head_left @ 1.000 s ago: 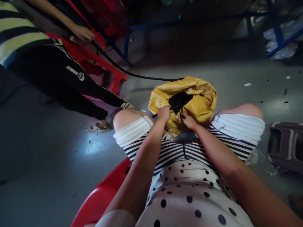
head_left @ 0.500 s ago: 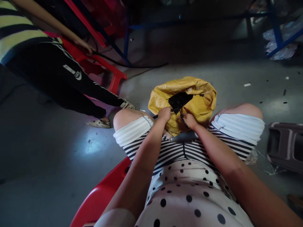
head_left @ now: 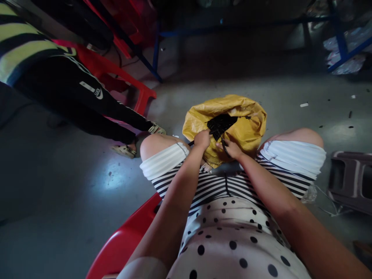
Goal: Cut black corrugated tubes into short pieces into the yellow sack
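Observation:
A yellow woven sack (head_left: pixel 195 116) stands between my knees, its mouth open and rolled back. Small black pieces (head_left: pixel 223 123) fill the dark inside. My left hand (head_left: pixel 202 139) is closed round a thin black strip (head_left: pixel 191 143) at the sack's near left rim; the strip's end points over the opening. My right hand (head_left: pixel 233 148) has its fingers in the black handles of scissors (head_left: pixel 226 150), whose blades reach up over the sack's mouth near the strip's end. Whether the blades touch the strip I cannot tell.
At the left stands a person in black trousers (head_left: pixel 95 104), beside a red plastic chair (head_left: pixel 142 95). A grey stool (head_left: pixel 351 180) is at the right. Blue frame legs (head_left: pixel 156 50) rise ahead, with plastic bags (head_left: pixel 348 64) at the far right. Scraps dot the floor.
The other person's forearm and the long black strip in that hand have left the view; that person's near foot shifted slightly right. My right-hand fingers moved a little on the scissors.

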Demonstrator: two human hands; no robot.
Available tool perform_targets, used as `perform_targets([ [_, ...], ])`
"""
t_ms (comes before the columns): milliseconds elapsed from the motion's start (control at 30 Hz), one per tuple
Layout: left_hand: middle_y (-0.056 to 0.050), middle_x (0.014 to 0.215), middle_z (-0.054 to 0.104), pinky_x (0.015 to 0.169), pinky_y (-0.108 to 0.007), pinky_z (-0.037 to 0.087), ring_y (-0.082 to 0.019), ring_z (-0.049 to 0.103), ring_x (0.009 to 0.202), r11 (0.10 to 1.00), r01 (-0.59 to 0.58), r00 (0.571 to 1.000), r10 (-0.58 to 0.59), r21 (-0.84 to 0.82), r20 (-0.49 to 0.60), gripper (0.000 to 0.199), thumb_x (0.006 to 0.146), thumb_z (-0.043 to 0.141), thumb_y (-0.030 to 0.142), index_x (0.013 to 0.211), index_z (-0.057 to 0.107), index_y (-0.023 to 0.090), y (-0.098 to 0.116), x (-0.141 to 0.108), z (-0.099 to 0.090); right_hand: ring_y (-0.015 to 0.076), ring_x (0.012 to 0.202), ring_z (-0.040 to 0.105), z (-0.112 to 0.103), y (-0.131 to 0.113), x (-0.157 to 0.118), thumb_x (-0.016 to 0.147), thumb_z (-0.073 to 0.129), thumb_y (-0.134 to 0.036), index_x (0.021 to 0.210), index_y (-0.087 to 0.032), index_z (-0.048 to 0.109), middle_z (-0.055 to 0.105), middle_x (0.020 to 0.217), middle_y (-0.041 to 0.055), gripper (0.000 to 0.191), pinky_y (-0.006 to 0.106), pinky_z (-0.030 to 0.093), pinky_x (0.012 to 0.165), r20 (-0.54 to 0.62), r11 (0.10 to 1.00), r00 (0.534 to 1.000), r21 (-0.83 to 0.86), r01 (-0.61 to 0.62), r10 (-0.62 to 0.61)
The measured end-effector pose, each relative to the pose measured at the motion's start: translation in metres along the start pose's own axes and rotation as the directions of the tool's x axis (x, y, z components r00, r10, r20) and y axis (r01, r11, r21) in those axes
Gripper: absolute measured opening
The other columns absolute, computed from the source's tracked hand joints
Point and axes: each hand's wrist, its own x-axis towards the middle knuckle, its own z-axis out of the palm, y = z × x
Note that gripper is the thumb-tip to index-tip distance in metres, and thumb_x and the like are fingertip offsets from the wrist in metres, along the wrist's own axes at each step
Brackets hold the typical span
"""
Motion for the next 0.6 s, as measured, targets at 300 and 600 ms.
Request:
perform_targets([
  [300,-0.01,0.128,0.073,0.096,-0.033,0.05,-0.027,0.066,0.121,0.996,-0.058,0.998,0.059,-0.061,0.01,0.032,0.099,0.055,0.029,0.129,0.067,0.025,0.002,0.0,0.002,0.0327,0.117,0.068,-0.002,-0.004,-0.002,0.094,0.054,-0.071,0.14,-0.022,0.063,0.072,0.124,0.0138,0.068,0.042,0.05,0.102,0.01,0.999,1.0,0.029,0.016,-0.017],
  [600,-0.01,0.132,0.071,0.097,-0.031,0.05,-0.026,0.065,0.123,0.992,-0.044,0.999,0.041,-0.114,-0.03,0.032,0.102,0.055,0.034,0.13,0.065,0.024,0.001,0.003,0.001,0.0331,0.113,0.069,-0.005,-0.011,-0.007,0.094,0.055,-0.069,0.14,-0.021,0.063,0.073,0.119,0.0141,0.067,0.043,0.051,0.1,-0.011,1.0,1.0,0.006,0.021,-0.02],
])
